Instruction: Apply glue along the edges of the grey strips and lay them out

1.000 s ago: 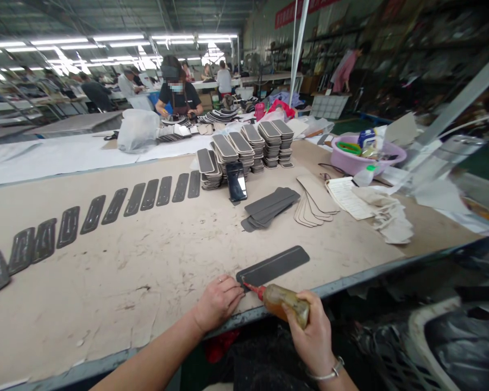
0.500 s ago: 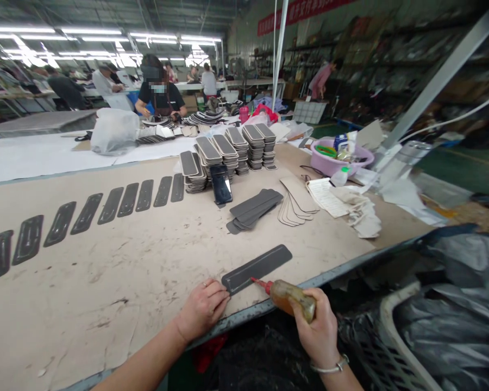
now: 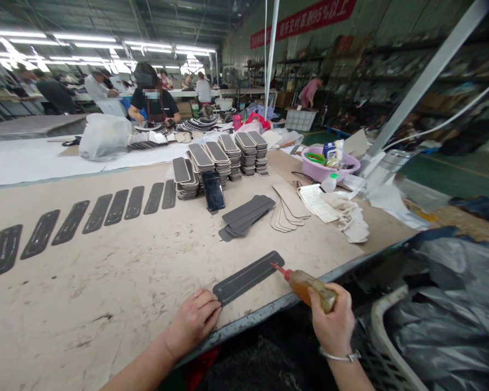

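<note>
L. hand [image 3: 193,321] lay w/ fingers flat, unclenched, pinning near end of dark strip [image 3: 248,277] at front edge of counter [image 3: 106,293]. R. hand [image 3: 334,325] had fingers wrapped round amber glue bottle [image 3: 309,284], red nozzle touching strip's far end.

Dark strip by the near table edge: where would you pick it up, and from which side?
Take the dark strip at its far right end, coming from the right. It lies flat, so probably slide a fingertip under. The left hand pins the near end, and the glue bottle in the right hand points there.
</note>
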Action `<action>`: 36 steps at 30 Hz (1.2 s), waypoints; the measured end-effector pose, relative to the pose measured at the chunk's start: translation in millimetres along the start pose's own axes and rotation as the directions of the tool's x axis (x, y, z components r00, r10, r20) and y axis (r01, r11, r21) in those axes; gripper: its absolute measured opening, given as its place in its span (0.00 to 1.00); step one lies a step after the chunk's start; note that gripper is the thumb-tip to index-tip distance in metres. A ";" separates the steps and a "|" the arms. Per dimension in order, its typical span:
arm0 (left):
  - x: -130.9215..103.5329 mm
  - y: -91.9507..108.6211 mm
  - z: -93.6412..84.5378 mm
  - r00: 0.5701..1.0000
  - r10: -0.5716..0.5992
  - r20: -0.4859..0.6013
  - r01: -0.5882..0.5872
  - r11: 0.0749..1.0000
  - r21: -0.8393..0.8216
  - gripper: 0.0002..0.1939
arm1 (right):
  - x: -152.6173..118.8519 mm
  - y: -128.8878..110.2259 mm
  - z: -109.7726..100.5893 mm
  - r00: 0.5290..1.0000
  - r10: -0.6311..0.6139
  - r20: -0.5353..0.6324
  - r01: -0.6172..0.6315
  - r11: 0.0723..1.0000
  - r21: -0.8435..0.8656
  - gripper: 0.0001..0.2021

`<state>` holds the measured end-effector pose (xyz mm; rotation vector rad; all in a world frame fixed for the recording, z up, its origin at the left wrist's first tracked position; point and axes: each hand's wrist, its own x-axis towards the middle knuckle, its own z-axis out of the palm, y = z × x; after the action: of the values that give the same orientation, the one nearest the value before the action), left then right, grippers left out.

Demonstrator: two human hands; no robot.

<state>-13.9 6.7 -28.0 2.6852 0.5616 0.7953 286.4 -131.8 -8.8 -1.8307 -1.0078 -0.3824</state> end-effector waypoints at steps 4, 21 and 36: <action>1.3 0.5 0.3 1.000 0.003 0.006 -0.003 1.000 -0.013 0.07 | -24.1 -35.1 10.6 0.983 -0.086 0.165 0.050 0.975 0.215 0.11; 7.2 0.1 -5.3 1.000 0.011 -0.023 -0.011 1.000 0.027 0.10 | 14.0 10.8 5.2 0.995 0.096 -0.009 -0.096 0.995 0.003 0.18; 6.4 3.0 1.1 0.999 -0.011 -0.034 0.012 0.999 0.032 0.08 | 25.9 24.0 18.6 0.987 0.150 -0.050 -0.150 0.989 -0.013 0.20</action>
<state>-7.4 6.7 -24.8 2.6998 0.6019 0.8367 317.7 -108.0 -15.5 -1.8896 -0.8292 -0.3436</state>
